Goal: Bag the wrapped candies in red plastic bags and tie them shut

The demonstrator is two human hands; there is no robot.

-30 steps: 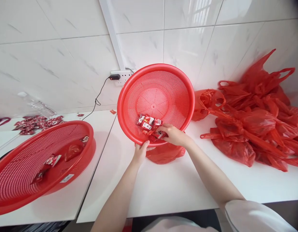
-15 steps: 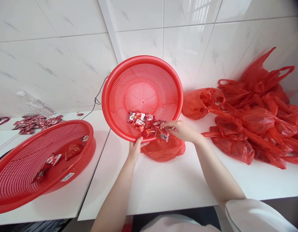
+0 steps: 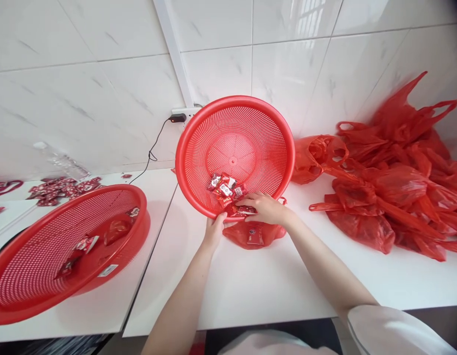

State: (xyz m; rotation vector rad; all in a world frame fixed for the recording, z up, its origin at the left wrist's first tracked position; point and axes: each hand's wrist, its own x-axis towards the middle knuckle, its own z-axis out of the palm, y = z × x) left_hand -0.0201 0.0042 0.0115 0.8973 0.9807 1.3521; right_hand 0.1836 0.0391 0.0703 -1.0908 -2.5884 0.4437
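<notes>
Against a marbled white tile wall (image 3: pixel 117 98), white tabletops (image 3: pixel 228 286) bear a round red perforated plastic basket (image 3: pixel 236 106), tilted in a person's left hand (image 3: pixel 214 230); the right hand (image 3: pixel 263 207), fingers curled, touches small red packets (image 3: pixel 225 190) inside.

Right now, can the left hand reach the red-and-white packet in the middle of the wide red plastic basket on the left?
Probably not: the left hand holds the rim of the tilted round red mesh basket. Otherwise, nothing seems to cover the packet.
</notes>
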